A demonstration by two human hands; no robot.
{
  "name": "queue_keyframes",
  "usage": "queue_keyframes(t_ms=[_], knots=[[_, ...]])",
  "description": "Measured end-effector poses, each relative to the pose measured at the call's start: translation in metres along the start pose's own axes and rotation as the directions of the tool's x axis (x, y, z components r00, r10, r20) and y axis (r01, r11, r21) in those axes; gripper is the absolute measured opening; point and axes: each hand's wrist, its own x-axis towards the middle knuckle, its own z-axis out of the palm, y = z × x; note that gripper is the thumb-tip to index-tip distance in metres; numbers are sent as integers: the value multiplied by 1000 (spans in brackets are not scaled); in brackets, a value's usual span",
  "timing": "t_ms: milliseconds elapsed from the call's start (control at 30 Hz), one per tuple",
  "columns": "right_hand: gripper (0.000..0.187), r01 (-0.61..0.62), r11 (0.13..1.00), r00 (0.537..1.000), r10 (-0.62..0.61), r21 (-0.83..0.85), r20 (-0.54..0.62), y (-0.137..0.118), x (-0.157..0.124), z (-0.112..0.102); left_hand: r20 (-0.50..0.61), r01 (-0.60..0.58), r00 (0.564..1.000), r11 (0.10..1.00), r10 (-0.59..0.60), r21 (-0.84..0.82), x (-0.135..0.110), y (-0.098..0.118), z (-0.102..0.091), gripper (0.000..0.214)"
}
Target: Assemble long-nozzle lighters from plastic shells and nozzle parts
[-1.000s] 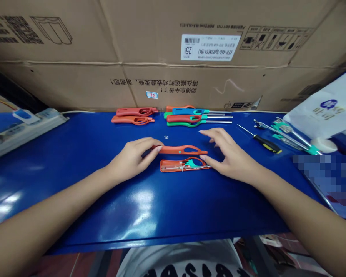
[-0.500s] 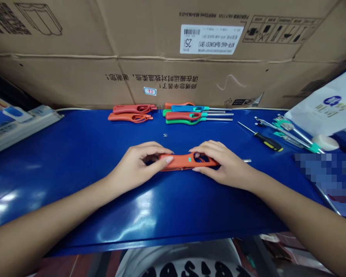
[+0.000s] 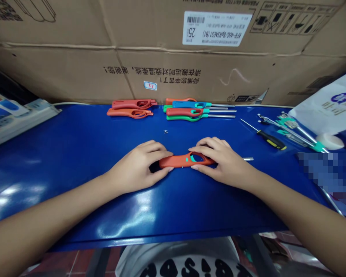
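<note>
Through my head view I now have one closed orange lighter handle (image 3: pixel 178 161) in the middle of the worktop (image 3: pixel 127 219), where a second ago its two halves lay apart with the inner parts bare. I judge from this that the cover is seated over those parts, or nearly so; I cannot tell whether it is fully snapped home. My left hand (image 3: pixel 141 165) grips the handle's left end, fingers on the far side and thumb on the near edge; my right hand (image 3: pixel 223 161) pinches it around the loop at the right, with the metal tube (image 3: pixel 248 159) emerging beyond. Against half a second ago, the left thumb has slid off the top face to the near edge, the ragged seam there looks tighter, and a teal trigger (image 3: pixel 193 158) shows inside the loop. The small screws (image 3: pixel 165 131) lie loose on the far side, and the screwdriver (image 3: pixel 269 140) rests untouched to the far right.
</note>
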Motion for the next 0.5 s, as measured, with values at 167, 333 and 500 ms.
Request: queue_keyframes(t_ms=[167, 333, 500], knots=[[35, 1, 1000, 1000, -2, 18, 11, -1, 1, 0, 11, 9, 1000, 1000, -9, 5, 0, -1, 1, 24], [34, 30, 1000, 999, -30, 0, 20, -2, 3, 0, 12, 10, 1000, 1000, -10, 8, -1, 0, 0, 24], [36, 53, 998, 998, -52, -38, 27, 0, 3, 1, 10, 4, 1000, 1000, -4, 17, -1, 0, -2, 25]])
